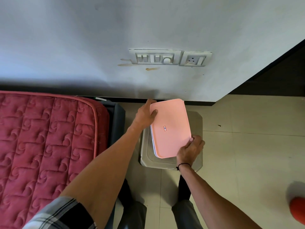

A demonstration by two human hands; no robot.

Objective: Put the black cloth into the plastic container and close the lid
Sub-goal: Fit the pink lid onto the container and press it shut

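A pink rectangular lid (170, 128) with a small sticker at its middle covers a plastic container, of which only a pale edge (153, 142) shows along the lid's left side. The container rests on a grey plastic stool (146, 156) beside the wall. My left hand (146, 114) grips the lid's far left corner, thumb on top. My right hand (189, 150) holds the lid's near right corner. The black cloth is hidden from view.
A bed with a quilted red mattress (46, 142) and dark frame stands to the left of the stool. A wall with a switch panel (170, 57) is just behind. Beige tiled floor (247, 154) spreads to the right, with a red object (298, 210) at the lower right edge.
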